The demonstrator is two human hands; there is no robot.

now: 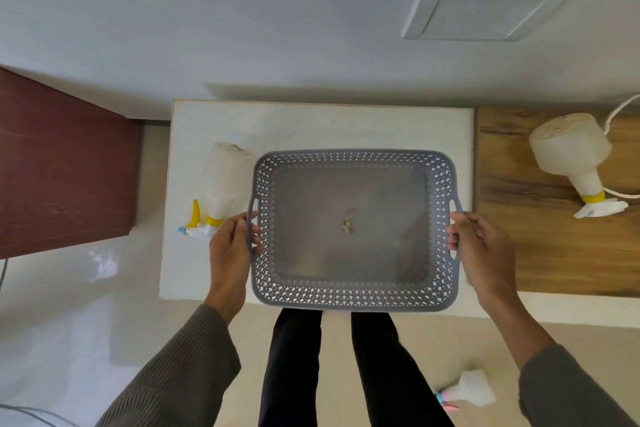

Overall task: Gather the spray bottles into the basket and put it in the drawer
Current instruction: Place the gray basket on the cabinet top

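A grey basket [353, 300] of matt plastic is seen, its walls pierced with a lattice of small cut-outs and its floor smooth. The bottle [221, 180] to its left, of translucent white plastic, is fitted with a yellow and white plastic trigger head. It lies on a cabinet top [311, 125] finished in smooth white. Wood grain, brown and matt, is shown by the surface [540, 253] on the right, on which a second bottle [571, 152] of cloudy white plastic lies. A glossy sheen is shown by the pale floor [104, 267]. The sleeves [180, 378] are of ribbed knitted cloth
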